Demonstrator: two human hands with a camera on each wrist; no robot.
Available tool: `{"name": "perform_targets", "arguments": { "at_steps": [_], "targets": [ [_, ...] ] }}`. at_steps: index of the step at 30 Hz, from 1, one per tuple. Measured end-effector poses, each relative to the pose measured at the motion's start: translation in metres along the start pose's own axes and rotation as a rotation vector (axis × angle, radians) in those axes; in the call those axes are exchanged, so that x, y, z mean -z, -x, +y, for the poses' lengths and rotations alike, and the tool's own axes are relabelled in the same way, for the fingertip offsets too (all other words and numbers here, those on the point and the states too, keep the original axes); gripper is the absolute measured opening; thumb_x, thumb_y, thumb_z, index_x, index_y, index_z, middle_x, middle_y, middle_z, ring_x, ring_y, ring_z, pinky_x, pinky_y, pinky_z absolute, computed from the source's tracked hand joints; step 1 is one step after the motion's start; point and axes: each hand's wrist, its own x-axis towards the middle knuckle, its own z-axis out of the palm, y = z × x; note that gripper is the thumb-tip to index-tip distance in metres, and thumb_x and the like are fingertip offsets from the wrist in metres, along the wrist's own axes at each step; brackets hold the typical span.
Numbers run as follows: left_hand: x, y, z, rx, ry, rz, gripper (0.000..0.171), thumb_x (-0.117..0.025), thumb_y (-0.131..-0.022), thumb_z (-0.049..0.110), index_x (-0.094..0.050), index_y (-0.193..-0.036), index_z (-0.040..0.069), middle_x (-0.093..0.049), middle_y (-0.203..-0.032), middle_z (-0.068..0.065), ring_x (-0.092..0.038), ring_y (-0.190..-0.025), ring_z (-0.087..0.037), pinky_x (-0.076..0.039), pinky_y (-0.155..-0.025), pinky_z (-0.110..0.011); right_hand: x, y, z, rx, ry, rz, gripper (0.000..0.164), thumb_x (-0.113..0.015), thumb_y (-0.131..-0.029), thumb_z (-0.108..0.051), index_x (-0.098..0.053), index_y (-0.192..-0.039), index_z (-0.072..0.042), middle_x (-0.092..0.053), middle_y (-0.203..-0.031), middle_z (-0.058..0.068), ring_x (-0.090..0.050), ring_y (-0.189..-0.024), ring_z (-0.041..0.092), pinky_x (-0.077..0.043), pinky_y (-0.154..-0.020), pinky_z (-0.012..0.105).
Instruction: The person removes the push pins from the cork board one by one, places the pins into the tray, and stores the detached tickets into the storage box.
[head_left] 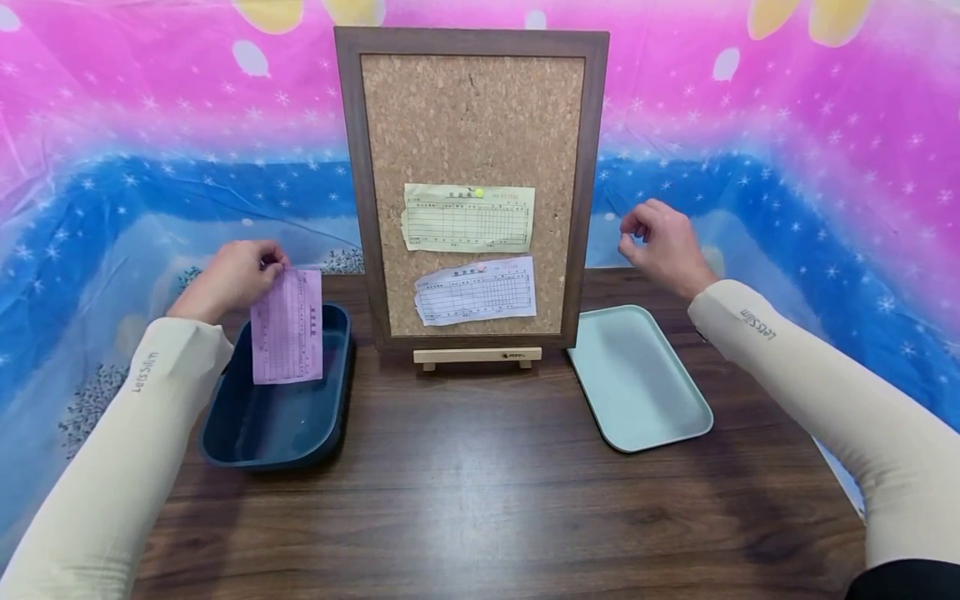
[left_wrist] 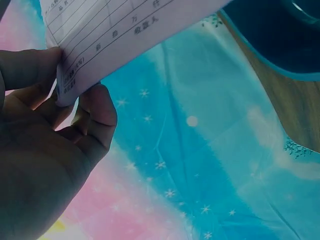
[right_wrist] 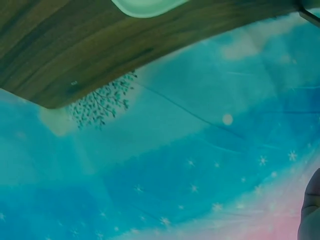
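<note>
My left hand [head_left: 243, 275] pinches a pink receipt slip [head_left: 288, 329] by its upper edge, and the slip hangs down over the dark blue bin [head_left: 341, 400]. In the left wrist view, the thumb and fingers [left_wrist: 97, 107] grip a corner of the printed slip [left_wrist: 115, 37]. My right hand [head_left: 663, 246] is raised above the far side of the pale green tray [head_left: 637, 375], its fingers curled with the thumb close to the index finger. I cannot tell whether something small is between those fingertips. Only a dark bit of that hand [right_wrist: 311, 210] enters the right wrist view.
A framed cork board [head_left: 480, 125] stands on a small wooden easel foot [head_left: 477, 357] between bin and tray. A yellow receipt [head_left: 468, 225] is fixed to it with a yellow pin [head_left: 478, 193]; below hangs a pale lilac receipt [head_left: 476, 296] with a pink pin [head_left: 481, 268].
</note>
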Motion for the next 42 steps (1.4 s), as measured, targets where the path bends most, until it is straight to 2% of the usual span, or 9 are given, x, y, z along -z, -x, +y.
{"name": "perform_targets", "arguments": {
  "at_steps": [9,18,28,33,42],
  "targets": [
    [-0.01,0.0,-0.003,0.013,0.001,-0.061,0.018,-0.04,-0.089,0.007,-0.053,-0.1,0.0,-0.052,-0.093,-0.02,-0.051,-0.075,-0.028,-0.042,-0.059,-0.037,-0.009,0.015,0.008,-0.041,-0.012,-0.038,0.004,-0.061,-0.076,-0.01,-0.058,-0.079,-0.009,-0.049,-0.078,0.001,-0.045,-0.07,0.016,-0.036,-0.062,0.029],
    [-0.02,0.0,-0.005,-0.016,-0.011,-0.074,0.016,-0.042,-0.087,0.003,-0.055,-0.096,-0.002,-0.053,-0.09,-0.02,-0.051,-0.072,-0.027,-0.042,-0.059,-0.037,-0.018,0.03,0.014,-0.047,-0.025,-0.125,0.004,-0.06,-0.076,-0.009,-0.058,-0.08,-0.007,-0.049,-0.077,0.001,-0.045,-0.067,0.015,-0.037,-0.059,0.03],
    [-0.033,0.002,-0.01,-0.026,-0.072,-0.076,0.017,-0.045,-0.086,0.003,-0.058,-0.094,-0.003,-0.056,-0.089,-0.019,-0.052,-0.072,-0.026,-0.041,-0.061,-0.039,-0.03,0.046,0.021,-0.08,-0.013,-0.21,0.005,-0.06,-0.076,-0.008,-0.057,-0.08,-0.011,-0.048,-0.077,0.001,-0.044,-0.067,0.015,-0.036,-0.059,0.031],
    [-0.039,0.002,-0.016,-0.032,-0.089,-0.092,0.017,-0.046,-0.085,0.003,-0.06,-0.092,-0.002,-0.057,-0.087,-0.017,-0.052,-0.069,-0.024,-0.041,-0.059,-0.038,-0.039,0.054,0.024,-0.091,-0.017,-0.262,0.005,-0.059,-0.075,-0.008,-0.058,-0.078,-0.013,-0.049,-0.075,-0.001,-0.045,-0.066,0.014,-0.037,-0.058,0.029],
    [-0.049,0.006,-0.022,-0.026,-0.124,-0.138,0.018,-0.046,-0.082,0.0,-0.06,-0.093,-0.003,-0.057,-0.086,-0.018,-0.052,-0.068,-0.023,-0.041,-0.057,-0.037,-0.054,0.07,0.026,-0.174,-0.053,-0.41,0.006,-0.06,-0.074,-0.009,-0.057,-0.076,-0.014,-0.051,-0.072,-0.001,-0.046,-0.062,0.014,-0.039,-0.055,0.03]
  ]
}}
